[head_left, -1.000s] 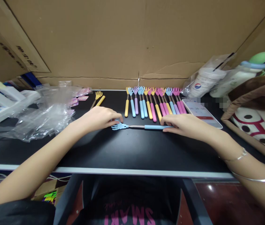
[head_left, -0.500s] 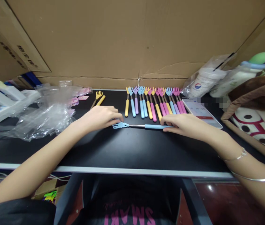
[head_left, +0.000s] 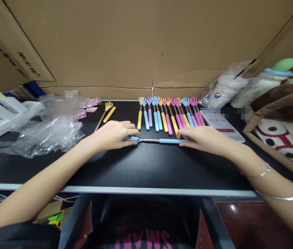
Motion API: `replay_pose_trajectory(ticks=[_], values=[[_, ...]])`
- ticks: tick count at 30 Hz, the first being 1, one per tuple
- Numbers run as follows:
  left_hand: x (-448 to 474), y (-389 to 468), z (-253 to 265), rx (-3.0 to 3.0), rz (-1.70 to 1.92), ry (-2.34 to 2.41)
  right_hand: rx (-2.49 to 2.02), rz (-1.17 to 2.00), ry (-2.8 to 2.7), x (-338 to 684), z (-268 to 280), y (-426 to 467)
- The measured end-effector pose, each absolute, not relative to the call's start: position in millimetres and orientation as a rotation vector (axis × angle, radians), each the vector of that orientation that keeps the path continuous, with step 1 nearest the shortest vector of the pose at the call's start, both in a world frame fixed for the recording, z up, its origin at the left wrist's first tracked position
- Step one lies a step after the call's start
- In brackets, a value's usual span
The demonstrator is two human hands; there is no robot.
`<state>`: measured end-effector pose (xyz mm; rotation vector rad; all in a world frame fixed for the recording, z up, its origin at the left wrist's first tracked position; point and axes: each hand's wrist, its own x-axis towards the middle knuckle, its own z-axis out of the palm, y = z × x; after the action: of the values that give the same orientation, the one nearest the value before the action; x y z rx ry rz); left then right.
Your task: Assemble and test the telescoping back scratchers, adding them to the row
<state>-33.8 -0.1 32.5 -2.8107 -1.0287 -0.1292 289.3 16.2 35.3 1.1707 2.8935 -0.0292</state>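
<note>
A light-blue back scratcher (head_left: pixel 171 141) lies sideways in front of me on the black desk. Fingers of my left hand (head_left: pixel 117 135) close over its claw head, hiding part of it. My right hand (head_left: pixel 200 138) grips the far end of its blue handle. Behind it, several back scratchers (head_left: pixel 157 119) in yellow, blue, purple and pink stand side by side in a row, claws away from me. Beyond my left hand lie a yellow claw on a metal rod (head_left: pixel 104 112) and a separate yellow handle (head_left: pixel 109 114).
Crumpled clear plastic bags (head_left: pixel 55 128) and pink cards (head_left: pixel 86 109) lie at left, beside a white rack (head_left: pixel 8 116). At right are a phone (head_left: pixel 226 129), a bagged cup (head_left: pixel 224 90), a bottle (head_left: pixel 273 83) and a brown-edged bag (head_left: pixel 278 138). Cardboard (head_left: pixel 136 45) walls the back.
My left hand has moved slightly right and down onto the blue claw head, closing on it. More of the yellow handle and rod behind it shows. My right hand stays on the handle.
</note>
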Motion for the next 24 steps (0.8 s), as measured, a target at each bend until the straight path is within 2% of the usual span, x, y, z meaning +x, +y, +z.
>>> replay_pose_trajectory(ticks=[16,24], values=[[-24,-2,24,-2.814,-0.245,-0.959,1.169,-0.013,2.901,285,39,13],[-22,-4,22,-2.670,-0.252,-1.079,1.094,0.052,3.009,282,37,9]])
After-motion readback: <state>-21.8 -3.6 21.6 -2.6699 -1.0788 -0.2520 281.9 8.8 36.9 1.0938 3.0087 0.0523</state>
